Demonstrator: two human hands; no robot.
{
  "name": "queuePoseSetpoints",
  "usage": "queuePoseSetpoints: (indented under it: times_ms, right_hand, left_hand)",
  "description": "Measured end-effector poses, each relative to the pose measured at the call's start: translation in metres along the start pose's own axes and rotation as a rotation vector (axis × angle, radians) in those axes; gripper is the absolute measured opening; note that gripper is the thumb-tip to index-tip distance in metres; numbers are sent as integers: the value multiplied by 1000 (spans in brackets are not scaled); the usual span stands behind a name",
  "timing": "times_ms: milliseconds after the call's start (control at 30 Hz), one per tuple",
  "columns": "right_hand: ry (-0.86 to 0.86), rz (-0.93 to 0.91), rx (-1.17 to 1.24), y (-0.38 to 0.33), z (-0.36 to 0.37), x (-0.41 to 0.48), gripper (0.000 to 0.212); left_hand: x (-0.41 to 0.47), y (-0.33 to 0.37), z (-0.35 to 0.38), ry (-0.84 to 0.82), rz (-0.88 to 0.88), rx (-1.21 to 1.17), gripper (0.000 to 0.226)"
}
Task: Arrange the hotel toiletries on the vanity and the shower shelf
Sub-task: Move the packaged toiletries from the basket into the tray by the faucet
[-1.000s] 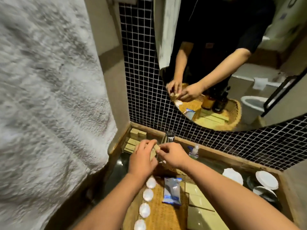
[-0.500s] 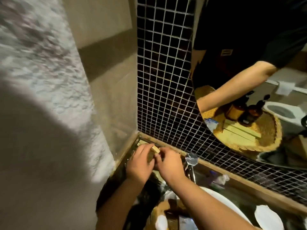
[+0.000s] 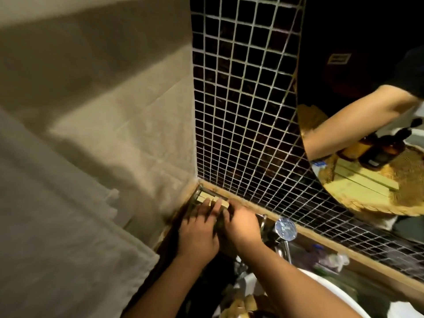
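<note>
Boxes (image 3: 212, 200) lie in the back corner just beyond both hands, long axes along the tiled wall (image 3: 241, 125); left hand (image 3: 197, 232) and right hand (image 3: 241, 226) fingers pinch one box.

Small boxes (image 3: 207, 198) in the corner, tap (image 3: 285, 228) to their right

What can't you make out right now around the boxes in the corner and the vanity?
Head view only:
- Small tan boxes: the left hand and right hand cover the near ones; count and grip unclear.
- Items behind the round tap top: blurred clutter, not identifiable.
- Woven tray and amber bottles: seen only in the mirror, cut off by the right edge.
- White basin: cropped by the bottom edge and hidden by the right forearm.
</note>
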State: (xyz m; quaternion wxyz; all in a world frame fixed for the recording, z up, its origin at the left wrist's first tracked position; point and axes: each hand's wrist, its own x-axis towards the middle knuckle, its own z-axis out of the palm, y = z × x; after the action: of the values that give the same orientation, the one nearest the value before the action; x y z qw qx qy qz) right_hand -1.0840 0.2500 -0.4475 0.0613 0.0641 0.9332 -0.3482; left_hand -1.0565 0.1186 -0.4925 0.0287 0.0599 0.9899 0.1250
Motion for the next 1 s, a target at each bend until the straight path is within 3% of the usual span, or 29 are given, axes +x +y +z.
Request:
queuePoseSetpoints:
  times_ms: [167,300,400,567,667,867,1000]
  right_hand:
    - [-50,43,-15,9,8,-1,24]
    - [-42,97,113,11,10,0,12]
    - [-97,134,140,11,11,-4,24]
    - [-248,227,214,14,14,-14,70]
    - [-352,248,221,12,13,-13,86]
    - [-385,160,174,8,8,-12,82]
    - [-400,190,101,9,6,-15,92]
  left_hand:
    - [5,-2,8,-109,-31,54,81]
    - [3,-3,11,-181,-16,166,90]
    - [0,-3,9,-224,-13,210,97]
    - [-5,2,1,-273,-33,242,95]
    - [-7,8,-3,-328,-38,265,97]
    - [-5,10,-9,-385,-25,301,101]
    - [-3,8,-7,-368,-21,268,80]
